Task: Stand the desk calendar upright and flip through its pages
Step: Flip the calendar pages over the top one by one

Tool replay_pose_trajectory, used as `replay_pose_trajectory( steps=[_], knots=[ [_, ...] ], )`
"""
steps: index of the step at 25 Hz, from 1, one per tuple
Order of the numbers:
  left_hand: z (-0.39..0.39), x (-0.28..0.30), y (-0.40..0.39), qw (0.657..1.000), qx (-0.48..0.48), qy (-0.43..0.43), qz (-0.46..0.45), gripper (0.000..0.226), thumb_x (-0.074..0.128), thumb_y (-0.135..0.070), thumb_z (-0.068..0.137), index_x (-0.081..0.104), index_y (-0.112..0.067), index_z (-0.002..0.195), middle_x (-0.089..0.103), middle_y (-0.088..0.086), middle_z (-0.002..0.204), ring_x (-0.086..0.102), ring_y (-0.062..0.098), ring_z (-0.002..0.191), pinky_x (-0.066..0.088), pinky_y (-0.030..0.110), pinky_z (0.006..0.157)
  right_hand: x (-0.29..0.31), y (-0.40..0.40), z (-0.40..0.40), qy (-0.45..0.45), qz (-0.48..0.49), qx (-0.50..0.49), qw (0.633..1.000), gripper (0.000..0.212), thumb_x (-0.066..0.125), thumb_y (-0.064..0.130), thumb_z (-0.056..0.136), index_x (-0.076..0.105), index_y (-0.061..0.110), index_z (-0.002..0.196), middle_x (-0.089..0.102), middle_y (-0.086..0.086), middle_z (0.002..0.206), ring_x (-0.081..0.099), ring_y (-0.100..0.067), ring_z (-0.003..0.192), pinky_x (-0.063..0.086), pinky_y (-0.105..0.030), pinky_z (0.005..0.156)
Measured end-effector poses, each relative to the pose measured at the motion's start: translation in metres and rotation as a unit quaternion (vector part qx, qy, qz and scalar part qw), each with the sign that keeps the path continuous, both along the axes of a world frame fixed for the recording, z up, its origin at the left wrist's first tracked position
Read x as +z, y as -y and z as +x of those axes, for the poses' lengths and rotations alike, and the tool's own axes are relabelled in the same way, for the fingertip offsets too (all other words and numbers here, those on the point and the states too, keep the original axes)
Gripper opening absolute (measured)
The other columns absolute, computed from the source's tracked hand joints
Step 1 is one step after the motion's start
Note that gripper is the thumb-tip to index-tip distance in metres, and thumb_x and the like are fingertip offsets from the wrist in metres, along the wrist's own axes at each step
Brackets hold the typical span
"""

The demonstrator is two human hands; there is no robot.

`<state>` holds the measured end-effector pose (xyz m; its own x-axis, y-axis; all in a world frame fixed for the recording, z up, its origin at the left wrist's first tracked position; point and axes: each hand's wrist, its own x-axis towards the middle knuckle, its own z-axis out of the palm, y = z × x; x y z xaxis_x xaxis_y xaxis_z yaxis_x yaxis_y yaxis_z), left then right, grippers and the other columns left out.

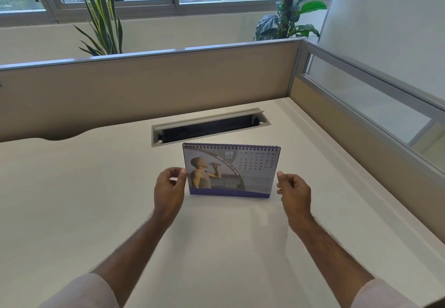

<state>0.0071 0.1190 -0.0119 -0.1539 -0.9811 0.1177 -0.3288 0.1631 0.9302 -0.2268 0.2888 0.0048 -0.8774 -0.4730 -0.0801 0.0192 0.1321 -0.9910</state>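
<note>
The desk calendar (231, 170) stands upright on the white desk (96, 199), spiral binding on top, showing an April page with a picture of a person drinking water. My left hand (169, 187) is at its left edge, thumb and fingertips touching or nearly touching that edge. To the right, my right hand (292, 190) hovers just off the calendar's right edge, fingers curled and slightly apart, holding nothing.
An open cable tray slot (209, 127) is set into the desk right behind the calendar. Beige partition panels (144, 86) wall the desk at the back and right. Potted plants (103, 18) and windows lie beyond the partition.
</note>
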Motion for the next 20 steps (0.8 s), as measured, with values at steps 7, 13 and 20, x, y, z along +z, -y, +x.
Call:
replay_pose_trajectory(
  steps=[7,13,20],
  knots=[
    [0.004,-0.012,-0.023,0.998,-0.046,0.037,0.011,0.043,0.068,-0.044,0.088,0.066,-0.026,0.127,0.063,-0.010,0.116,0.067,0.017,0.086,0.052,0.025,0.066,-0.022,-0.006,0.013,-0.019,0.000,0.035,0.999,0.004,0.069,0.010,0.086,0.067,0.012,0.086,0.069,-0.004,0.080,0.061,-0.019,0.073,0.050,-0.025,0.069],
    [0.007,-0.013,-0.031,0.999,-0.004,0.039,0.002,0.037,0.076,-0.039,0.082,0.070,-0.019,0.112,0.070,-0.006,0.103,0.066,0.016,0.076,0.049,0.023,0.061,-0.025,-0.012,0.021,-0.042,-0.012,0.035,0.998,0.017,0.076,0.010,0.080,0.061,0.013,0.087,0.058,-0.006,0.066,0.051,-0.016,0.059,0.048,-0.028,0.060],
    [0.013,-0.007,-0.032,0.999,0.013,-0.022,0.027,0.026,0.083,-0.032,0.076,0.068,-0.015,0.087,0.072,0.003,0.078,0.068,0.022,0.072,0.054,0.025,0.061,-0.021,-0.021,0.024,-0.052,-0.046,0.053,0.996,0.014,0.077,0.012,0.080,0.068,0.015,0.070,0.070,0.005,0.063,0.061,-0.008,0.059,0.051,-0.016,0.059]
  ],
)
